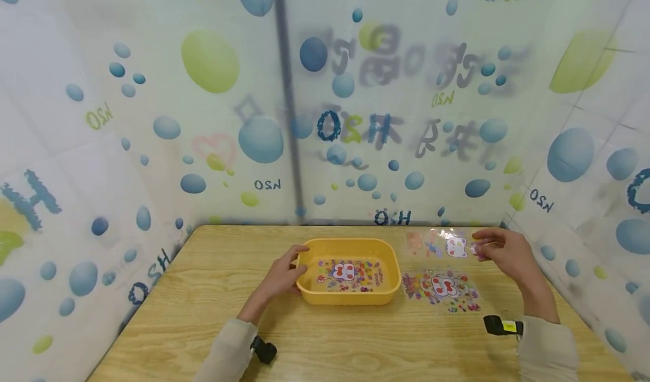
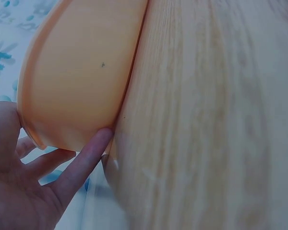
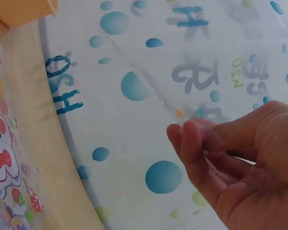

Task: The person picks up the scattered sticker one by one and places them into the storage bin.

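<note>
A yellow plastic basin sits on the table. My left hand grips its left end at the rim; in the left wrist view fingers also lie along the basin's outer wall. On the basin's floor shows a colourful cartoon picture with a white face and red bow. My right hand pinches the right edge of a clear printed film bearing a white cartoon face, near the table's back right. In the right wrist view the film is a thin pale streak beyond the fingertips.
A second clear printed sheet lies flat on the wooden table, just right of the basin. A white curtain with blue and green bubbles rises behind the table and along both sides. Each wrist carries a small black camera.
</note>
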`<state>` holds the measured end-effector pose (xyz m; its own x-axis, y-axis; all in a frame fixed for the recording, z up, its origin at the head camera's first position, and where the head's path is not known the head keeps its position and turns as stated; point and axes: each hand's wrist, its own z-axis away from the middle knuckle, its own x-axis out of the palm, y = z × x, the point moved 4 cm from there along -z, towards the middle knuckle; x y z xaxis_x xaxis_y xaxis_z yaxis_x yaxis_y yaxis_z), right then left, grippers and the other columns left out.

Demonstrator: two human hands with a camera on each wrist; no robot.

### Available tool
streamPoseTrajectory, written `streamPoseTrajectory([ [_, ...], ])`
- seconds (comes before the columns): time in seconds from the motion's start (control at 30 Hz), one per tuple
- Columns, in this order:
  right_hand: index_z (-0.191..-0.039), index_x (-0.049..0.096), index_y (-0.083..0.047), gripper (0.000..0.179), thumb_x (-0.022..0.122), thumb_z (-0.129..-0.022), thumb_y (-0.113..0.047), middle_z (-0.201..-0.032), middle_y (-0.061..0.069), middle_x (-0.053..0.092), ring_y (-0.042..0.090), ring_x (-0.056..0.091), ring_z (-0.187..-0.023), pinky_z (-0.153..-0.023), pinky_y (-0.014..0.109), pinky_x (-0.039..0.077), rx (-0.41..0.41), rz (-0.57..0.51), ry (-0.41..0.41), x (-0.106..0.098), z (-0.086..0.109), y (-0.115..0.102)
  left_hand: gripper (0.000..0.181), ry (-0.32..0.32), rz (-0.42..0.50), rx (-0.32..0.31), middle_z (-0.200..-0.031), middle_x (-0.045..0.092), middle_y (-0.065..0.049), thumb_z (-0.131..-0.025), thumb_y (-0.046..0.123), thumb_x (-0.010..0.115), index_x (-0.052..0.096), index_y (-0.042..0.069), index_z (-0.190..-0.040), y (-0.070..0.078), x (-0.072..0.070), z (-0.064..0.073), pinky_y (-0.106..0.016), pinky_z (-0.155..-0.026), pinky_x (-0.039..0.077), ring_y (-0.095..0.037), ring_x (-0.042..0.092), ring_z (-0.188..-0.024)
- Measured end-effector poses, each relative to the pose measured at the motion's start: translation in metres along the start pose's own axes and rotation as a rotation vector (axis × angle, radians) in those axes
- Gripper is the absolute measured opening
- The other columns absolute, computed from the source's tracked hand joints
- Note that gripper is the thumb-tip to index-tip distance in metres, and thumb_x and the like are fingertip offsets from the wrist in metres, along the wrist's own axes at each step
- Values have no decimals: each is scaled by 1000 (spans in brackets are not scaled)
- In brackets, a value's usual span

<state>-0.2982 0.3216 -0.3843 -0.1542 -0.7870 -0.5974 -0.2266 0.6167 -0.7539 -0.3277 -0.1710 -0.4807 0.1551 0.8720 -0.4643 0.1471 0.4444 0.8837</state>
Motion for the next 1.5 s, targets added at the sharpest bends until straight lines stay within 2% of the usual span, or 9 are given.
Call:
streamPoseTrajectory([
  [0.2, -121, 63, 16, 27, 64, -98, 2, -104, 28, 70, 4, 69, -70, -65, 20, 62, -85, -34, 11, 5, -2, -14, 46, -6, 7, -1, -156, 45, -29, -104, 12, 56, 50, 18, -149, 0, 1, 0, -38, -52, 63, -31, 72, -97],
  [0.43, -118, 66, 13, 25, 67, -97, 1, -99, 29, 72, 3, 69, -70, -63, 20, 62, -163, -51, 9, 23, -8, -28, 46, -11, 7, 0, -158, 41, -31, -105, 12, 56, 49, 16, -150, 1, 1, 0, -38, -53, 64, -35, 71, -102],
  [0.7, -120, 66, 12, 25, 66, -98, 0, -103, 27, 72, 10, 70, -74, -65, 22, 62, -111, -76, -65, 60, -16, -44, 45, -18, -4, 5, -156, 44, -30, -105, 13, 56, 50, 18, -149, -1, 0, -1, -38, -52, 63, -32, 71, -98],
  [1.03, -115, 70, 7, 21, 66, -94, 4, -104, 25, 73, 18, 71, -72, -63, 25, 63, -87, -20, -114, 109, -29, -75, 45, -27, 9, 14, -157, 43, -30, -105, 14, 56, 50, 19, -150, 0, 2, -1, -39, -53, 64, -31, 72, -97],
  [1.17, -114, 70, 7, 22, 65, -93, 5, -103, 23, 73, 18, 70, -72, -64, 27, 63, -75, -1, -142, 125, -37, -84, 45, -22, 8, 9, -157, 43, -30, -105, 13, 56, 49, 18, -150, 1, 1, -1, -38, -53, 64, -29, 71, -95],
  [1.4, -115, 70, 8, 24, 63, -92, 6, -97, 20, 71, 16, 67, -68, -67, 36, 65, -50, -14, -210, 144, -44, -97, 45, -20, -8, 8, -157, 43, -30, -105, 13, 56, 49, 17, -150, 2, -1, 0, -38, -53, 64, -33, 71, -100],
  [1.5, -114, 70, 8, 25, 63, -91, 6, -93, 18, 72, 16, 66, -68, -67, 37, 64, -56, -2, -230, 152, -47, -100, 45, -20, -8, 16, -156, 43, -31, -105, 12, 55, 48, 15, -150, 1, -2, 1, -39, -53, 64, -33, 72, -97],
])
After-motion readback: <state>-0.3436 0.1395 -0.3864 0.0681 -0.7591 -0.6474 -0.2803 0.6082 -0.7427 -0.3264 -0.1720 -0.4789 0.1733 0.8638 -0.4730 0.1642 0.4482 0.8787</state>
